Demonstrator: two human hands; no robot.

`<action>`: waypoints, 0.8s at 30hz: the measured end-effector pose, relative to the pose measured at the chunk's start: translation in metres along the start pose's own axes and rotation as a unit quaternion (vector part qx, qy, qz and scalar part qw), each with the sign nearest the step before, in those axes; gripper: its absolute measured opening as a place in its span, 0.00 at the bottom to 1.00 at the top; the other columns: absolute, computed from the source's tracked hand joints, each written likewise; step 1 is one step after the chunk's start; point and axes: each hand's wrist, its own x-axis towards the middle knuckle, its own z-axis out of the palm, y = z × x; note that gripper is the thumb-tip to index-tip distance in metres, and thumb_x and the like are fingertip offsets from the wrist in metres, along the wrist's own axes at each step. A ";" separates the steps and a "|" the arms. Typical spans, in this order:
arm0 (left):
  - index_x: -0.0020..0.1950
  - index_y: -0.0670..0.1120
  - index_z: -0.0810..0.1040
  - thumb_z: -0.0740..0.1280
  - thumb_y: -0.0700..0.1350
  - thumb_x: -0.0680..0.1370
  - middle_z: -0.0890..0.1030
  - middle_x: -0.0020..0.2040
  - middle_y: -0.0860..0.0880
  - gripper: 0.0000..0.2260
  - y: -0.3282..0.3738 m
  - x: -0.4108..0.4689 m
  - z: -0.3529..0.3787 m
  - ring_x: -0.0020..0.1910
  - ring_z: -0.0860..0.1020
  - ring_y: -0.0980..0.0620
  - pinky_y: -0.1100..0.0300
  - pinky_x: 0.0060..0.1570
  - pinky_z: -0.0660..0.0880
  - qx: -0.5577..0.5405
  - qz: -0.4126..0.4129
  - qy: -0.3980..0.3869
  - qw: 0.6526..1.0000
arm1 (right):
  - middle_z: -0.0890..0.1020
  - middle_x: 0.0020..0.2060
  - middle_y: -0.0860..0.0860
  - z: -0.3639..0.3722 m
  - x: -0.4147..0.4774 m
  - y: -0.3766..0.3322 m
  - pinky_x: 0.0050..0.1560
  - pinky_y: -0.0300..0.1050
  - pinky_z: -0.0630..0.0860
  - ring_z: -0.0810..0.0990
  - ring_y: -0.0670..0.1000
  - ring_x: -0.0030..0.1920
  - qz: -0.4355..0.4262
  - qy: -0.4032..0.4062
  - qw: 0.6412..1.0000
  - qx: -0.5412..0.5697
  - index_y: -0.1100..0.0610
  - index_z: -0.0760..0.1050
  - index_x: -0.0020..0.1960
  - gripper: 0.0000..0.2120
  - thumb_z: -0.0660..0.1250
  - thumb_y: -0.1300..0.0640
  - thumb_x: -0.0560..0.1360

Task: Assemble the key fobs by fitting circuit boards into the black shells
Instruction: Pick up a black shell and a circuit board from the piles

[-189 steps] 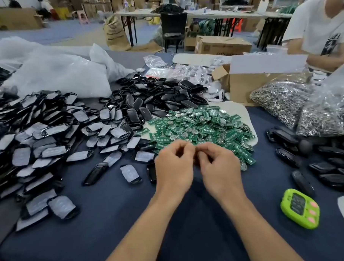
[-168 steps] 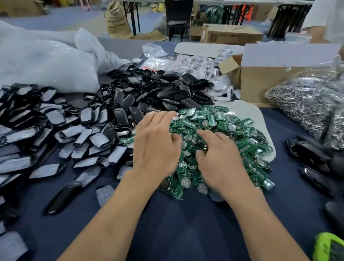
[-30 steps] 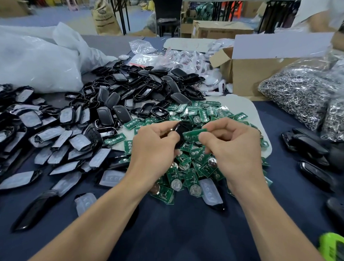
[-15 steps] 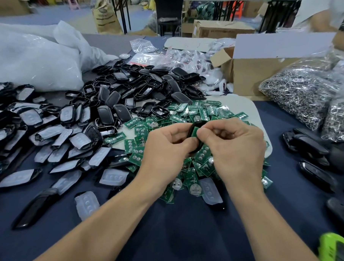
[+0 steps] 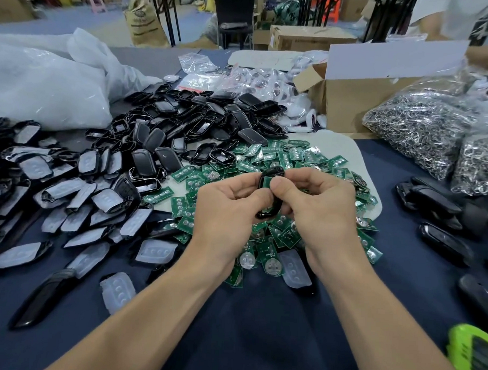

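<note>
Bare blue cloth [image 5: 253,325] lies open in the near middle. Shells [image 5: 77,194] crowd the left, green boards [image 5: 291,159] the middle, dark fobs [image 5: 435,204] and what looks like a timer [image 5: 472,362] the right.

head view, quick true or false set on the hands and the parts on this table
1. The left hand and the right hand both grip one black shell above the pile of loose boards. True.
2. A green circuit board shows inside that shell, beside the right thumb. True.
3. The lime green timer lies at the far left of the table. False: it lies at the near right edge.
4. The cardboard box is closed. False: its flaps stand open.
5. Clear bags of metal rings lie on the right side. True.
</note>
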 end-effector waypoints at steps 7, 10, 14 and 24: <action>0.48 0.50 0.89 0.76 0.41 0.75 0.88 0.41 0.45 0.05 0.007 0.006 -0.009 0.39 0.85 0.50 0.59 0.38 0.80 0.057 -0.007 -0.008 0.998 | 0.82 0.28 0.48 -0.008 0.000 -0.002 0.28 0.37 0.72 0.74 0.45 0.25 -0.016 -0.032 0.999 -0.012 0.52 0.84 0.35 0.09 0.81 0.63 0.68; 0.49 0.48 0.88 0.73 0.38 0.79 0.88 0.43 0.43 0.06 0.004 0.007 -0.007 0.44 0.88 0.42 0.52 0.42 0.85 0.048 -0.023 -0.006 0.999 | 0.84 0.30 0.50 -0.009 -0.001 -0.005 0.29 0.40 0.75 0.77 0.47 0.25 -0.005 -0.027 1.000 -0.008 0.53 0.85 0.40 0.07 0.81 0.64 0.69; 0.42 0.48 0.87 0.74 0.36 0.78 0.88 0.40 0.47 0.09 0.000 0.007 -0.003 0.38 0.87 0.50 0.59 0.36 0.83 -0.013 -0.048 0.085 0.995 | 0.85 0.32 0.45 -0.007 -0.006 -0.006 0.36 0.42 0.81 0.82 0.46 0.31 -0.071 0.035 0.987 -0.140 0.50 0.84 0.38 0.07 0.81 0.57 0.68; 0.58 0.53 0.76 0.65 0.35 0.81 0.78 0.32 0.55 0.13 -0.003 0.008 -0.004 0.32 0.74 0.57 0.59 0.37 0.78 0.011 -0.003 0.020 1.000 | 0.77 0.39 0.34 0.010 -0.023 -0.004 0.43 0.25 0.70 0.76 0.32 0.43 -0.170 0.033 0.940 -0.295 0.45 0.83 0.52 0.13 0.79 0.56 0.70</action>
